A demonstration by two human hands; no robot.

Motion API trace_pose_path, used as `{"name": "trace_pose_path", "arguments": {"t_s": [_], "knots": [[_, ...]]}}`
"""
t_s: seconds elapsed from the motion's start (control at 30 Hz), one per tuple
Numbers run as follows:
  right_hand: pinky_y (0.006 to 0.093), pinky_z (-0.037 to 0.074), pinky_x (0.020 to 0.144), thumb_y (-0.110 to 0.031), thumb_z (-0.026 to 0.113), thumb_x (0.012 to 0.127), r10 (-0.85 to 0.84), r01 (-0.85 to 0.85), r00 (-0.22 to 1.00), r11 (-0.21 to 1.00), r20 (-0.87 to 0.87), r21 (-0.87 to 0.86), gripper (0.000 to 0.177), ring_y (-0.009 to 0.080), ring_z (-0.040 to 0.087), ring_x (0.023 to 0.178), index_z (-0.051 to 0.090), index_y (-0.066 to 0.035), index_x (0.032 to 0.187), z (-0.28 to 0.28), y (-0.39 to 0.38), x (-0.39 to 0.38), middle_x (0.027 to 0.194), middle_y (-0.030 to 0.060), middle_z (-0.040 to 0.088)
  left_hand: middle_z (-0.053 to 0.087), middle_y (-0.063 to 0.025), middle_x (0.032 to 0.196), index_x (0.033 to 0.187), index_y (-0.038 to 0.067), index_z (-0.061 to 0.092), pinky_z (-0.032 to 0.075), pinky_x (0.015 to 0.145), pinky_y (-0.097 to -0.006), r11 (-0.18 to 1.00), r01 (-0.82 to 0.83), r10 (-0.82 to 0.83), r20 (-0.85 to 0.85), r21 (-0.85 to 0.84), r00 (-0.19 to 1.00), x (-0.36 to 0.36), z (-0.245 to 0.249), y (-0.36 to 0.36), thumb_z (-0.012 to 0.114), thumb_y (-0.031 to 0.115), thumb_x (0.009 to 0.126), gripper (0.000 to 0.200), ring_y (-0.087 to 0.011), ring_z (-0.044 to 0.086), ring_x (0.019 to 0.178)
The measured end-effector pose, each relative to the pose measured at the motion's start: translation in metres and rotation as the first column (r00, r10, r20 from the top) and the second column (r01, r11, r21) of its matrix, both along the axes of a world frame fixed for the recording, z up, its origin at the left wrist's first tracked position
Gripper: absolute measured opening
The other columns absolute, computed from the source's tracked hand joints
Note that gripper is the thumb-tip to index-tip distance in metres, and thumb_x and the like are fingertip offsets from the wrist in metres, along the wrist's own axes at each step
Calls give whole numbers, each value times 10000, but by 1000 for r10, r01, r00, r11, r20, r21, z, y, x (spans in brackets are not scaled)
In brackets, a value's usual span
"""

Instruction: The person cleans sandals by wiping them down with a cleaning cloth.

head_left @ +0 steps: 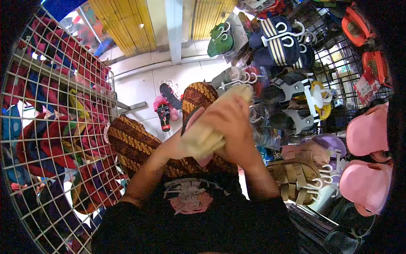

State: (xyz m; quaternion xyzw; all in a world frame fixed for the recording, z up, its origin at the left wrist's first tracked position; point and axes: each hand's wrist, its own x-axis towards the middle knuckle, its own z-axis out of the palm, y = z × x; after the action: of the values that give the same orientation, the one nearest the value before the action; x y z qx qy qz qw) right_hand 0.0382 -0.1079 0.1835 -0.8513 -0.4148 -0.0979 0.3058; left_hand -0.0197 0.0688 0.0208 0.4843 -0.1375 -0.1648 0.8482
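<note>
My right hand (230, 122) is closed around a folded beige cloth (201, 143), smeared by motion, over my lap. Beneath the cloth and hand, the edges of a pinkish sandal (195, 117) show; most of it is covered. My left hand (171, 148) is at the sandal's near side, its fingers hidden behind the cloth, and it appears to hold the sandal from below. Both hands are close together above my knees in brown batik-patterned trousers (135, 137).
On the white tiled floor lies a pair of dark and pink sandals (164, 112) with a hanger. A wire grid rack (63, 106) of colourful footwear stands at left. Hanging sandals crowd the right, including striped navy slides (277, 44), brown sandals (292, 178) and pink clogs (366, 186).
</note>
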Motion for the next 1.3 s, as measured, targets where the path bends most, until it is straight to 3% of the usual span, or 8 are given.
{"name": "trace_pose_path", "arguments": {"t_s": [0.33,0.47,0.57,0.8,0.9,0.97,1.23,1.3], "knots": [[615,331,1012,-162,682,719,-234,226,971,962,39,157,288,339,561,1099,706,-157,1006,-17,-3,-15,1149,106,609,367,-126,1501,1535,57,130,277,1153,-392,997,-33,26,-102,-69,994,-1,27,-15,749,303,812,983,-227,372,1381],[568,323,1066,-192,666,757,116,-112,991,992,-63,61,275,351,532,1164,703,-149,1026,-16,5,-33,1192,134,605,399,-122,1479,1524,57,184,287,1147,-392,986,-114,95,-154,-120,983,-1,18,-21,723,334,835,917,-233,391,1366],[579,304,1077,-204,664,776,-196,227,968,949,-157,217,283,361,517,1185,702,-178,1056,-33,5,-34,1217,131,600,423,-119,1463,1515,57,225,293,1142,-392,966,-167,127,-199,-197,972,0,6,-27,703,357,853,870,-237,405,1355],[546,329,1060,-195,693,775,-232,225,973,950,8,217,366,356,551,1140,671,-100,1128,-30,3,-43,1154,146,627,484,-113,1419,1487,47,315,329,1117,-396,991,67,-46,-176,117,983,-6,37,-5,786,229,754,890,-240,456,1313],[420,438,982,-89,649,835,-223,401,898,769,-379,498,311,264,606,1079,653,-36,1142,-80,-23,8,1138,122,648,505,-114,1403,1473,39,344,344,1107,-396,975,210,-198,-154,66,968,-1,48,1,820,151,689,925,-241,479,1297],[356,470,938,-69,643,854,11,609,506,703,-862,367,303,219,610,1063,631,-3,1150,-109,-29,20,1150,113,646,516,-120,1393,1459,29,370,356,1102,-394,950,268,-281,-66,-159,957,6,61,2,829,100,643,939,-243,497,1288],[379,495,923,-170,739,834,-381,631,616,763,-689,142,486,286,647,1066,544,5,1242,-85,-73,-9,1136,182,664,642,-132,1119,1244,66,543,470,917,-694,884,-386,121,-669,-264,734,42,30,-3,533,382,975,415,-318,641,1015],[381,493,931,-168,735,846,-338,622,476,782,-812,39,489,279,646,1063,538,8,1257,-68,-80,-16,1148,170,663,661,-67,1080,1264,106,553,515,930,-530,830,-347,-85,-713,-438,696,50,-16,-6,531,450,981,446,-223,644,993]]}}
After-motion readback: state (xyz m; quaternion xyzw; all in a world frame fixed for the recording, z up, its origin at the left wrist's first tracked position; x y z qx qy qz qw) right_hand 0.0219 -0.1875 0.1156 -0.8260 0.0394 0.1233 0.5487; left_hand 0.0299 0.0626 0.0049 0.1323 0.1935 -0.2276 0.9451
